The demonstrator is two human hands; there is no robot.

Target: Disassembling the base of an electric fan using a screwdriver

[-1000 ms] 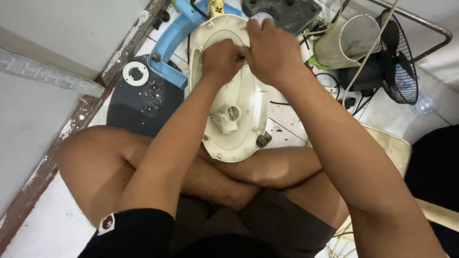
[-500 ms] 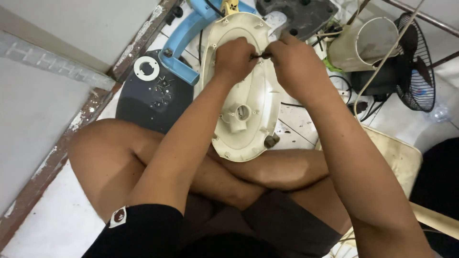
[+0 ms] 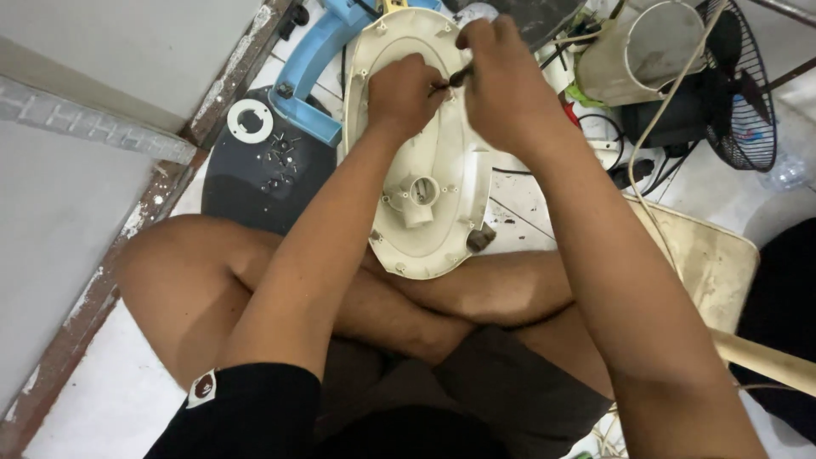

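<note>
Tiled floor (image 3: 544, 212) with cream oval plastic housing (image 3: 425, 204) propped against crossed legs, hollow hub at centre, left hand (image 3: 404, 89) fingers pinched on its upper part, right hand (image 3: 501, 85) fingers closed on dark tool (image 3: 457, 78), blue part (image 3: 314, 68) and dark base (image 3: 255, 170) crowding left, fan (image 3: 739, 85) right.

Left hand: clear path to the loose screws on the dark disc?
Probably yes. The left hand is closed on something small over the cream housing; the screws lie bare on the dark disc to its left, nothing between.
</note>
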